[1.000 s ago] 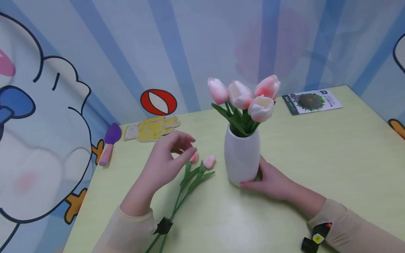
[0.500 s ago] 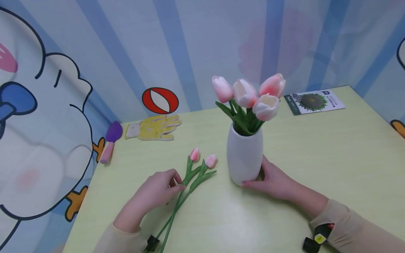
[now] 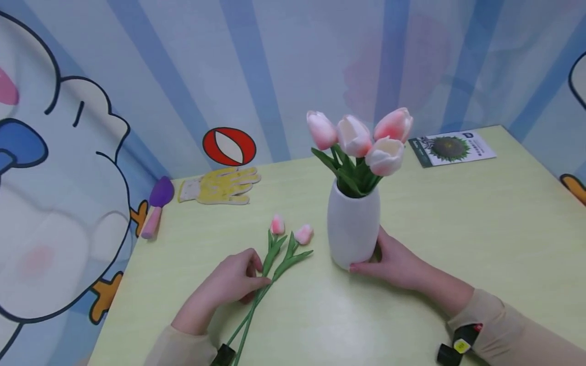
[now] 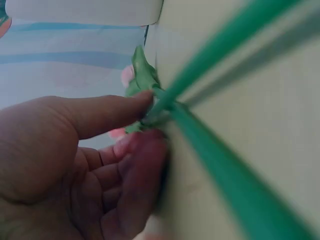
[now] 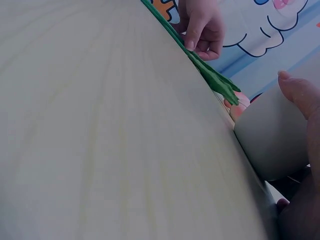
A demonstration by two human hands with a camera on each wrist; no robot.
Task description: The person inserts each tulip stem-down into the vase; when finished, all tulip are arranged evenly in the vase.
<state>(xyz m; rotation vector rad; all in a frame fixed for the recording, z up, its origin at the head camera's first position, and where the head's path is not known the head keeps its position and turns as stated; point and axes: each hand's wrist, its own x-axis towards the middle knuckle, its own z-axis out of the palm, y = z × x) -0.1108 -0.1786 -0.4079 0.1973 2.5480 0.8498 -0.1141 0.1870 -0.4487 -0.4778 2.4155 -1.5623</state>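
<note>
My left hand [image 3: 240,277] is at the green stems of two pink tulips lying on the table, the left tulip [image 3: 276,224] and the right tulip [image 3: 304,234]. In the left wrist view, the thumb [image 4: 117,112] and fingertips close about a stem just below the leaves, where the stems cross. A white vase [image 3: 353,229] stands upright, holding several pale pink tulips [image 3: 354,134] with green leaves. My right hand [image 3: 396,262] grips the vase low on its right side, thumb across the front near the base; its other fingers are mostly hidden behind.
A yellow glove [image 3: 224,186] lies at the back left, with a purple trowel [image 3: 157,206] with a pink handle beside it. A sunflower card [image 3: 452,148] lies at the back right. A printed blue cloth [image 3: 293,76] hangs behind the table [image 3: 494,229].
My left hand came down from above the loose tulip heads to the stems and closed on one. The left loose tulip shifted slightly. My right hand stays on the vase.
</note>
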